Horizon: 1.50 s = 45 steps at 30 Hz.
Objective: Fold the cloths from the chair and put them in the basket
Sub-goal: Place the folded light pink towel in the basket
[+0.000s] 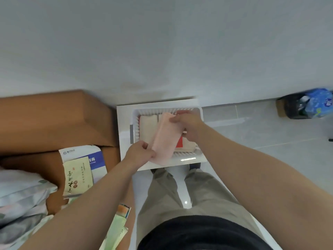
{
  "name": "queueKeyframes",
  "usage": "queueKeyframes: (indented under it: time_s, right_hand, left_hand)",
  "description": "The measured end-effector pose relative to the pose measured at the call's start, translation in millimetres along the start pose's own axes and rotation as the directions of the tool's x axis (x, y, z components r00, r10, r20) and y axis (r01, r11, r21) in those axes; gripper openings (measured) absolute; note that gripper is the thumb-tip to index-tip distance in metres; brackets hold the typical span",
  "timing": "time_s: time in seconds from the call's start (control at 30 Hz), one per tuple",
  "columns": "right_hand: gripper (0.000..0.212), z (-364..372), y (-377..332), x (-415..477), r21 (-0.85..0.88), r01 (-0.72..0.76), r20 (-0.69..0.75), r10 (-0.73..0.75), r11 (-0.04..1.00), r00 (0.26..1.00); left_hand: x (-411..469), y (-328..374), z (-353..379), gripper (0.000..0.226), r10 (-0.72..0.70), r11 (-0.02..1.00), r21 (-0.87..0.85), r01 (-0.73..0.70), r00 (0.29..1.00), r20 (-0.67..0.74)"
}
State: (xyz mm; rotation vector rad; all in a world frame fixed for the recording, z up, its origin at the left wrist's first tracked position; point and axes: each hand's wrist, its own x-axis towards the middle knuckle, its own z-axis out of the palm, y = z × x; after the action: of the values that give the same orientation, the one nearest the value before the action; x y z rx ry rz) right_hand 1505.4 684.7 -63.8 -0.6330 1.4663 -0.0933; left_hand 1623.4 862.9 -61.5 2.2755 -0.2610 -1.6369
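The fingers and thumb of the left hand point(139, 153) are curled and pinch the lower left edge of a folded pale pink terry cloth point(164, 138). The right hand point(187, 125) grips the cloth's upper right end, its fingers bent over the top fold.

Held between the two hands, the pink cloth is a long, narrow band. Its long axis runs from the lower centre of the frame up toward the centre, and the far end leans slightly right. It lies over the opening of a white perforated plastic basket point(187, 157), and its near end overhangs the basket's front rim.

Inside the basket, folded cream cloths point(146, 128) lie flat on the left, and a red patch point(179, 142) shows beneath the right hand. The basket sits on a white flat surface point(124, 123).

Brown cardboard boxes point(54, 120) fill the left of the frame, with printed paper bags point(79, 170) leaning against them. A black bag with a blue patterned bundle point(306, 105) stands at the upper right on the grey tiled floor point(261, 127).
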Motion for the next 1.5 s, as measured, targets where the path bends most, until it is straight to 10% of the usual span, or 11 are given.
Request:
queueKeyframes:
  time_s: [0.3,0.43,0.7,0.97,1.13,1.3,1.5]
  right_hand:
    - [0.063,72.2,48.4,58.6,0.015,-0.046,0.087,0.045,0.999,0.995]
    - [0.072,93.0,52.9,81.8,-0.057,0.014,0.077,-0.009,0.998,0.997]
    - [0.064,104.4,64.5,111.0,-0.302,0.153,-0.038,-0.173,0.941,0.984]
    - [0.038,79.2,78.0,93.5,-0.776,0.424,0.144,-0.525,0.466,0.839]
    - [0.015,54.8,85.6,87.8,-0.865,0.398,0.294,-0.335,0.305,0.895]
    - [0.026,49.2,101.1,75.4,-0.819,0.099,0.168,0.072,0.565,0.983]
    - [0.031,63.0,118.5,82.3,-0.936,0.199,0.194,-0.045,0.290,0.980]
  left_hand:
    - [31.3,-26.1,17.4,0.040,0.114,0.951,0.307,-0.031,0.959,-0.259]
    - [45.8,-27.1,29.3,0.069,0.195,0.756,0.654,0.024,0.946,-0.260]
    - [75.4,-11.9,22.8,0.038,0.221,0.457,0.889,0.027,0.965,-0.143]
    - [72.8,1.4,23.2,0.042,0.424,0.303,0.946,-0.120,0.905,-0.021]
    - [94.4,-4.0,25.1,0.095,0.469,0.207,0.967,-0.150,0.883,0.037]
    - [123.5,9.1,19.6,0.117,0.457,0.028,0.980,-0.199,0.874,0.164]
    - [138.1,7.4,6.1,0.126,0.369,-0.091,0.971,-0.220,0.898,0.238]
